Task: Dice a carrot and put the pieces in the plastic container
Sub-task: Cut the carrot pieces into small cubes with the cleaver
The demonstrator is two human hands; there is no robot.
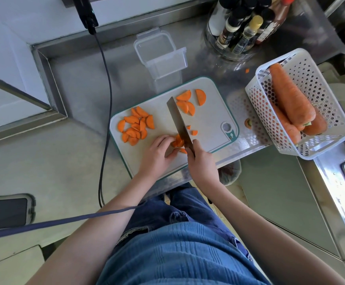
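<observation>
Right hand grips the cleaver; left hand's curled fingers pinning carrot slices should tuck back.

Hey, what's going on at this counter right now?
A person is cutting carrot on a cutting board. The right hand holds a knife with its blade down on the board, while the left hand steadies a small bunch of carrot slices next to the blade. More half-round slices lie in piles on the board. The plastic container behind the board has no carrot in it yet. Whole carrots wait in a white basket.
</observation>
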